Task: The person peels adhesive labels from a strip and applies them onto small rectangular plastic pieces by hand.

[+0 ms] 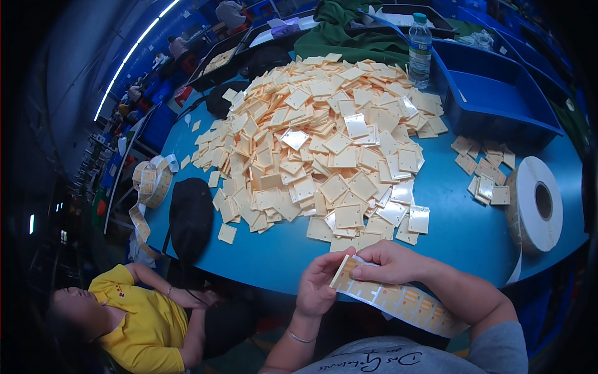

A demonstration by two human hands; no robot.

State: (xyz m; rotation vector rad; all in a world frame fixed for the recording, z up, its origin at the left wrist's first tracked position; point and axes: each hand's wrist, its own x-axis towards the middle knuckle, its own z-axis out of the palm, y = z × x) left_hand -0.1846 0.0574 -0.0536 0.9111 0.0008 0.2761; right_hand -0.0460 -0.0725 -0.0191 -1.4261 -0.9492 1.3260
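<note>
My left hand is closed around a small cream square plate, seen nearly edge-on at the fingertips. Against that plate lies the end of a strip of yellow-and-orange stickers on white backing. My right hand grips the strip near this end, its thumb pressed on the stickers. From there the strip runs down to the right, under my right forearm. Just beyond my hands, a large heap of similar cream square plates covers the middle of the blue table.
At the right stand a big sticker roll, a small group of plates with stickers and a blue bin. A water bottle is behind the heap. Left are a loose sticker coil, a black cloth item and a seated person.
</note>
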